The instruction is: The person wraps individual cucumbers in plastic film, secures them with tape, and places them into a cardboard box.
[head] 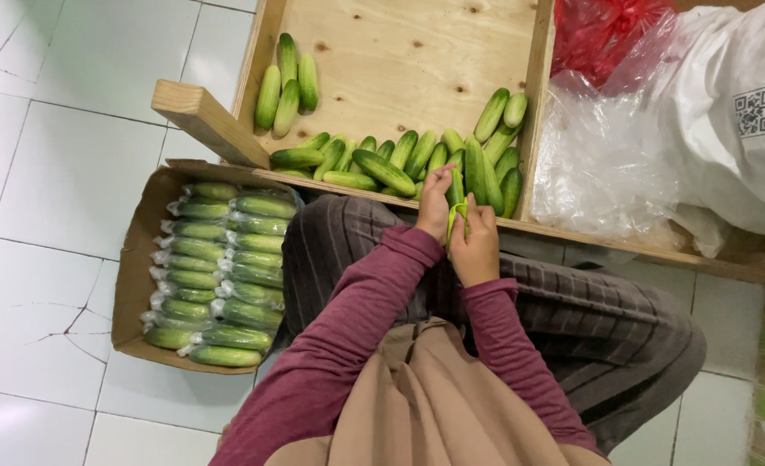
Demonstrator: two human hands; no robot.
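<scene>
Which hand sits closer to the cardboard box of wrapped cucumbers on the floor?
Probably the left hand: the cardboard box lies on that side. The right hand sits further away; both hands are closed around a small green cucumber.

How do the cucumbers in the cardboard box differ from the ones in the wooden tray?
The cucumbers in the cardboard box are each wrapped in clear plastic; the cucumbers in the wooden tray are bare. The boxed ones lie in neat, parallel rows; the tray ones sit in a loose heap along the tray's near edge, with a small separate cluster further back. The cardboard box rests on the tiled floor, lower than the wooden tray. Both sets are green and similar in size.
</scene>
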